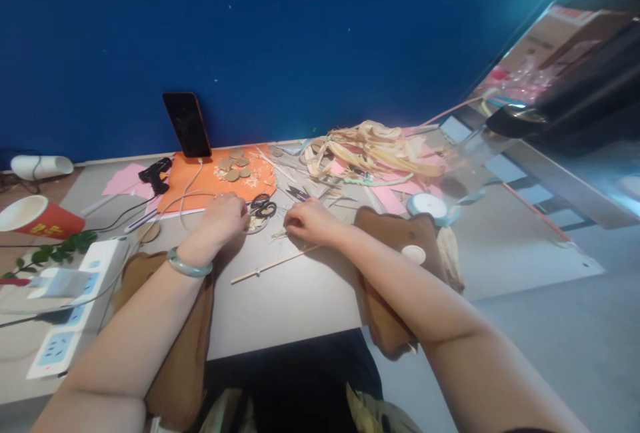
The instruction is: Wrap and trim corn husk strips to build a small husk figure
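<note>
My left hand (226, 220), with a pale green bangle (190, 264) on the wrist, is at mid-table with its fingers curled. Black-handled scissors (263, 206) lie just to its right, by a small pile of scraps. My right hand (314, 221) is closed too, fingers bent downward; whatever either hand grips is hidden. Touching or just beyond the right fingers is a dark, pointed cutting tool (297, 192). A thin wooden stick (270, 267) with a small knob runs from the near tabletop toward my right wrist.
Brown padded rests (387, 286) lie beneath my forearms. Behind are an orange sheet (193, 183) with wooden discs, a leaning phone (186, 123), and dried husk strips (370, 146). A power strip (80, 310) and red cup (43, 216) stand left; a ribbon roll (427, 208) lies right.
</note>
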### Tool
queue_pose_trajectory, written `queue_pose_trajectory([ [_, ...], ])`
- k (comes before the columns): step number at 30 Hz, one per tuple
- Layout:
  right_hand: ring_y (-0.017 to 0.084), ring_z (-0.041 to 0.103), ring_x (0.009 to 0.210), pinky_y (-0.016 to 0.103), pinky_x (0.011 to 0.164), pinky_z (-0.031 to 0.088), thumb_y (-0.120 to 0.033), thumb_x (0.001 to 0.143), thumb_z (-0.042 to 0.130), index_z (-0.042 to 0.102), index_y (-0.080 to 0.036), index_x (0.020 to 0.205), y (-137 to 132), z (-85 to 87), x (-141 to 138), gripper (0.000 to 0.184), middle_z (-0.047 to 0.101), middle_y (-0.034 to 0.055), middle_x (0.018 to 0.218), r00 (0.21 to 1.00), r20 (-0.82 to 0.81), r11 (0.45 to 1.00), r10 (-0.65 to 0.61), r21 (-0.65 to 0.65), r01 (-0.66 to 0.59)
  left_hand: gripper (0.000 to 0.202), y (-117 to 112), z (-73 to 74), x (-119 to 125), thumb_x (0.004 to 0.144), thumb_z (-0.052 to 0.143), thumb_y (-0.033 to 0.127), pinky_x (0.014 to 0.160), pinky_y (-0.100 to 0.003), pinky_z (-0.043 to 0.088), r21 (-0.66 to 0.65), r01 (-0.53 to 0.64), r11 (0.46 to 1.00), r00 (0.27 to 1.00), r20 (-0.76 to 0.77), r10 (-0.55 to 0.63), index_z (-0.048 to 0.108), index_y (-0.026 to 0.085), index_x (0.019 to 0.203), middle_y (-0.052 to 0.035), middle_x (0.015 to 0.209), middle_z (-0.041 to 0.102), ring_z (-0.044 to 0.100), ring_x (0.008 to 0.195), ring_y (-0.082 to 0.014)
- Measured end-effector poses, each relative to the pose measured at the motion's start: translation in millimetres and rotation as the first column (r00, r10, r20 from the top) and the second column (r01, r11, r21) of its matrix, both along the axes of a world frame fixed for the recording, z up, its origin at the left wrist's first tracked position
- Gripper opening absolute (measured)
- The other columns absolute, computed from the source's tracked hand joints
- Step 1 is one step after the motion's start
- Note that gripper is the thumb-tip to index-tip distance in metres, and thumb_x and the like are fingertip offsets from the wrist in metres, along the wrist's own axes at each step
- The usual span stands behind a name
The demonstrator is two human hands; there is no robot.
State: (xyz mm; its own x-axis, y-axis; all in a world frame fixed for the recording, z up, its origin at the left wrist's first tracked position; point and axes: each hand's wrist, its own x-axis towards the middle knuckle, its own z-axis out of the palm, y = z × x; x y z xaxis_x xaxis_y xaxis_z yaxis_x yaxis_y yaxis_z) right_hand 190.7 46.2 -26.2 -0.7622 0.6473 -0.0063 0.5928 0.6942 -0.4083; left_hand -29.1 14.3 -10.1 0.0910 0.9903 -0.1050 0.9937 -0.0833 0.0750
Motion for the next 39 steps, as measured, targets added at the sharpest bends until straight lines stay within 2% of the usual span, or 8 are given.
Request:
queue_pose_trajectory([
  [8, 0.016, 0.060, 0.076, 0.031, 0.083, 0.033, -0.018, 0.080, 0.061, 0.070, -0.015, 0.085, 3, -5.6, 1, 0.011, 0.070, 0.0049, 0.081, 1.000, -0.016, 1.000, -0.014, 0.012, 0.014, 0.022, 3, 1.7, -3, 0.074, 0.047, 0.022, 0.064, -0.029, 0.040, -0.051, -0.035, 0.998, 0.997, 0.064, 0.038, 0.067, 0.019, 0.066, -0.0076, 0.070, 0.066, 0.059, 0.069, -0.0200],
  [16, 0.019, 0.062, 0.080, 0.036, 0.085, 0.039, -0.021, 0.081, 0.059, 0.070, -0.016, 0.085, 7, -13.1, 1, 0.013, 0.070, 0.0065, 0.082, 0.999, -0.013, 0.998, -0.045, 0.031, 0.046, 0.023, 4, 1.7, -6, 0.080, 0.048, 0.025, 0.072, -0.030, 0.043, 0.069, -0.065, 0.996, 0.995, 0.080, 0.059, 0.069, 0.018, 0.075, -0.0089, 0.085, 0.067, 0.061, 0.081, -0.0224],
  [20, 0.031, 0.049, 0.122, 0.046, 0.100, 0.038, -0.035, 0.082, 0.061, 0.054, -0.011, 0.128, 3, -7.1, 2, 0.053, 0.054, 0.0201, 0.131, 0.916, -0.339, 0.918, -0.217, 0.247, 0.309, 0.023, 4, -2.1, -3, 0.081, 0.048, 0.025, 0.074, -0.031, 0.043, 0.107, -0.066, 0.992, 0.996, 0.065, 0.059, 0.069, 0.016, 0.083, -0.0104, 0.089, 0.067, 0.061, 0.083, -0.0231],
  [22, 0.032, 0.028, 0.140, 0.049, 0.109, 0.030, -0.044, 0.085, 0.056, 0.034, -0.013, 0.144, 0, 0.0, 5, 0.071, 0.031, 0.0183, 0.150, 0.800, -0.563, 0.843, -0.208, 0.311, 0.438, 0.023, 4, -2.0, -1, 0.080, 0.048, 0.023, 0.072, -0.031, 0.043, 0.092, -0.072, 0.993, 0.995, 0.075, 0.065, 0.069, 0.015, 0.082, -0.0104, 0.088, 0.067, 0.061, 0.080, -0.0225],
  [25, 0.032, 0.017, 0.145, 0.054, 0.113, 0.023, -0.048, 0.087, 0.051, 0.026, -0.022, 0.148, -2, 5.7, 9, 0.071, 0.022, 0.0103, 0.156, 0.715, -0.680, 0.789, -0.162, 0.346, 0.508, 0.023, 4, -0.3, 1, 0.081, 0.047, 0.021, 0.073, -0.031, 0.043, 0.102, -0.082, 0.991, 0.994, 0.081, 0.074, 0.069, 0.015, 0.083, -0.0102, 0.088, 0.068, 0.061, 0.080, -0.0217],
  [28, 0.033, 0.033, 0.138, 0.055, 0.111, 0.026, -0.044, 0.087, 0.053, 0.048, -0.023, 0.136, 4, -3.7, 9, 0.054, 0.042, 0.0107, 0.146, 0.806, -0.571, 0.863, -0.159, 0.317, 0.394, 0.024, 4, 1.2, 3, 0.082, 0.047, 0.021, 0.074, -0.031, 0.043, 0.106, -0.082, 0.991, 0.993, 0.091, 0.072, 0.070, 0.015, 0.087, -0.0101, 0.089, 0.068, 0.061, 0.081, -0.0216],
  [31, 0.030, 0.056, 0.116, 0.050, 0.103, 0.039, -0.040, 0.083, 0.060, 0.070, -0.019, 0.105, 13, -20.3, 6, 0.032, 0.065, 0.0133, 0.118, 0.881, -0.450, 0.943, -0.149, 0.205, 0.264, 0.027, 5, 1.9, 4, 0.084, 0.045, 0.023, 0.072, -0.031, 0.043, 0.096, -0.082, 0.992, 0.994, 0.076, 0.075, 0.070, 0.015, 0.085, -0.0105, 0.088, 0.068, 0.060, 0.080, -0.0215],
  [39, 0.029, 0.062, 0.102, 0.046, 0.093, 0.044, -0.030, 0.080, 0.062, 0.069, -0.015, 0.105, 20, -26.4, 6, 0.030, 0.071, 0.0122, 0.107, 0.919, -0.352, 0.960, -0.178, 0.143, 0.241, 0.028, 3, 1.0, 4, 0.087, 0.041, 0.022, 0.073, -0.036, 0.043, 0.095, -0.073, 0.993, 0.997, 0.000, 0.073, 0.068, 0.014, 0.089, -0.0133, 0.091, 0.067, 0.061, 0.082, -0.0248],
])
